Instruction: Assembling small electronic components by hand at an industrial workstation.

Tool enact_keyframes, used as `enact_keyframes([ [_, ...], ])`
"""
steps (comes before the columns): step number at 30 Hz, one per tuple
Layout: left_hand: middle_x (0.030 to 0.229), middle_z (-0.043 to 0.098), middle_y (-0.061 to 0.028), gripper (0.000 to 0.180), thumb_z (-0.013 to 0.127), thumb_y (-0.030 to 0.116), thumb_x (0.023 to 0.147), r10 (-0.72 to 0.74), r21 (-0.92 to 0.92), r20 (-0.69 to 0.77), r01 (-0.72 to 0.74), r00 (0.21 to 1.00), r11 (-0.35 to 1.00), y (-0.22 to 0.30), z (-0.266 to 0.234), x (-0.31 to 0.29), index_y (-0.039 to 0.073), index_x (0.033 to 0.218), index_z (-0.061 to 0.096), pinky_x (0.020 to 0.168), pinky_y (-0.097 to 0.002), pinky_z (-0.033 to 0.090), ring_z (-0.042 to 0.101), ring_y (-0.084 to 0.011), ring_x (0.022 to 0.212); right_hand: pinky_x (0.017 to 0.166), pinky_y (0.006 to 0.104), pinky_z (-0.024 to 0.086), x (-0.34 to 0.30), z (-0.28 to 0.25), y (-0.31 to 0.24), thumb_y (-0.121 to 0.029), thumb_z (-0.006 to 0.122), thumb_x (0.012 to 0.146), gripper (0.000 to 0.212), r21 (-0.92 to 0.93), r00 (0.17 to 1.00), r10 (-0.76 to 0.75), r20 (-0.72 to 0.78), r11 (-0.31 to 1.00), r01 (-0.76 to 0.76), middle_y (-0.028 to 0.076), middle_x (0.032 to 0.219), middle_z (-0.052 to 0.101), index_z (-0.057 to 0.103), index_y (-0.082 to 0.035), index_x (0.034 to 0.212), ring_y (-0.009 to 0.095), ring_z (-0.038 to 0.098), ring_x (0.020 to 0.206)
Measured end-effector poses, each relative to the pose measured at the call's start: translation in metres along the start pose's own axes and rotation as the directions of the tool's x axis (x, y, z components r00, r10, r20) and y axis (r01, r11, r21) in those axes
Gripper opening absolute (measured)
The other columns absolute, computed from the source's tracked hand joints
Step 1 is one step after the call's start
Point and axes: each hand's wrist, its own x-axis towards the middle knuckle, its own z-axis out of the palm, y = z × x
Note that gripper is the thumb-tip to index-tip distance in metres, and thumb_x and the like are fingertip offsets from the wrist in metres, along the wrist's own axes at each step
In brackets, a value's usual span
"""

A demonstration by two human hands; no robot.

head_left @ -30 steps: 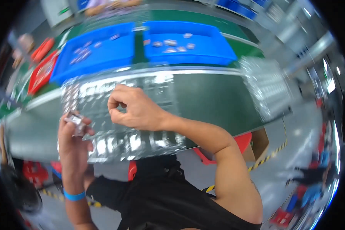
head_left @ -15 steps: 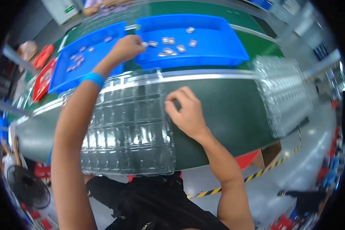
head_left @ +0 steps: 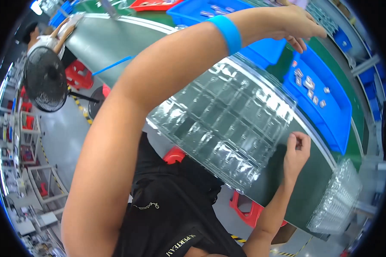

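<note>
My left hand (head_left: pixel 302 26) is stretched over the edge of the blue bins, its fingers extended and apart, and I see nothing in it. A blue band (head_left: pixel 229 34) circles that forearm near the wrist. Below the arm, a clear plastic tray with rows of pockets (head_left: pixel 227 124) lies on the dark green table; my forearm hides its far left part. Beside the tray's right edge, my right hand (head_left: pixel 297 150) hovers with curled fingers pressed together; whatever they might hold is hidden. Small metallic parts (head_left: pixel 309 82) lie scattered in the right blue bin (head_left: pixel 341 139).
Another blue bin (head_left: pixel 186 13) with small parts stands farther left, near a red tray (head_left: pixel 152 4). Stacked clear trays (head_left: pixel 336 201) lie at the table's right end. A black fan (head_left: pixel 45 79) and a co-worker (head_left: pixel 47 40) are at the left. Red stools (head_left: pixel 246 210) stand below.
The head view has turned, so the table now runs diagonally. My left hand has moved from among the parts at the bins, and its fingers have spread. My right hand stays curled beside the tray.
</note>
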Motion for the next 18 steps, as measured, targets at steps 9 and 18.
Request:
enact_keyframes([
  [9, 0.103, 0.069, -0.0098, 0.033, 0.059, 0.024, 0.098, 0.012, 0.051, -0.149, -0.004, 0.989, 0.999, 0.012, -0.120, -0.274, -0.001, 0.119, 0.064, 0.061, -0.0242, 0.053, 0.066, -0.0117, 0.081, 0.072, 0.0340, 0.045, 0.018, 0.083, -0.125, -0.009, 0.066, 0.085, 0.008, 0.004, 0.796, -0.277, 0.539, 0.945, 0.327, 0.009, 0.082, 0.061, 0.065, -0.001, 0.085, 0.022, 0.056, 0.075],
  [18, 0.099, 0.069, -0.0090, 0.022, 0.051, 0.011, 0.099, -0.304, -0.331, -0.582, 0.121, 0.754, 0.936, -0.079, -0.135, -0.425, -0.001, 0.109, 0.066, 0.058, -0.0202, 0.048, 0.063, -0.0087, 0.077, 0.080, 0.0420, 0.050, -0.013, 0.250, -0.216, -0.020, 0.066, 0.084, 0.016, 0.122, 0.466, -0.521, 0.715, 0.750, 0.650, 0.012, 0.085, 0.066, 0.071, -0.005, 0.085, 0.030, 0.063, 0.088],
])
